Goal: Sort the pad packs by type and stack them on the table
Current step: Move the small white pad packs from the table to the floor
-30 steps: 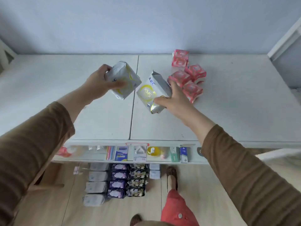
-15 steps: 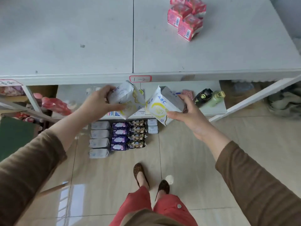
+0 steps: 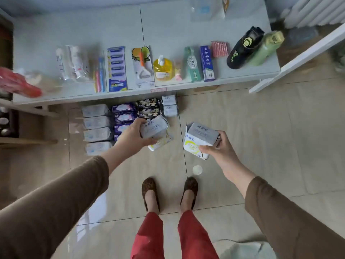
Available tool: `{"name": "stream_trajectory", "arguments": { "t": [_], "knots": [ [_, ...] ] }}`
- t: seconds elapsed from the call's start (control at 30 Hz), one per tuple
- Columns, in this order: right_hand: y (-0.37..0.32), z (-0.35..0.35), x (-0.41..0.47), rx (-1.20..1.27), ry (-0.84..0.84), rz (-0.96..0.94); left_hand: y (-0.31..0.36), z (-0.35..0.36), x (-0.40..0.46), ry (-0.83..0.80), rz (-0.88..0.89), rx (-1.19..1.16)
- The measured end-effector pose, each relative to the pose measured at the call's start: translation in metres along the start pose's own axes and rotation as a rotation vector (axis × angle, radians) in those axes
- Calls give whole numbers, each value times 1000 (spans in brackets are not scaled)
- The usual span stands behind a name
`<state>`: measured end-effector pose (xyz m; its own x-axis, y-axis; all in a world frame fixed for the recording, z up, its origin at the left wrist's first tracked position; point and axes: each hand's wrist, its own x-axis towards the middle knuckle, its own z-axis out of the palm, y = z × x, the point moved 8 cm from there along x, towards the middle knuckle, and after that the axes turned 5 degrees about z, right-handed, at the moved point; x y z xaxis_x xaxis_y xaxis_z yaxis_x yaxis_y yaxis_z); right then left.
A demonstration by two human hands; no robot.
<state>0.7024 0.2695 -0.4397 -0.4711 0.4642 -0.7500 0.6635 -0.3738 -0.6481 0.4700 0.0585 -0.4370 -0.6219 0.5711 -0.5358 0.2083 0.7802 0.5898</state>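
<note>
Gripping one white ABC pack [image 3: 154,128] in the left hand [image 3: 130,136] and another [image 3: 200,140] in the right hand [image 3: 217,146], just in front of the floor rows [image 3: 128,116]. Sorting is apparently underway; next, matching each to its type.

Left hand [image 3: 130,136], right hand [image 3: 217,146] each gripping pack
</note>
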Motion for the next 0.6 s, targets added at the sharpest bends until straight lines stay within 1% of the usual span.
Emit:
{"name": "stream_trajectory", "arguments": {
  "t": [0.2,0.33,0.47,0.6],
  "knots": [
    [108,20,106,-52,49,18,-66,104,109,-38,62,167],
    [171,30,182,-130,73,12,-99,159,183,-35,125,240],
    [219,41,246,-180,73,4,-120,207,248,-39,193,349],
    [248,56,287,-229,36,-36,-134,237,301,-1,251,461]
  ]
}}
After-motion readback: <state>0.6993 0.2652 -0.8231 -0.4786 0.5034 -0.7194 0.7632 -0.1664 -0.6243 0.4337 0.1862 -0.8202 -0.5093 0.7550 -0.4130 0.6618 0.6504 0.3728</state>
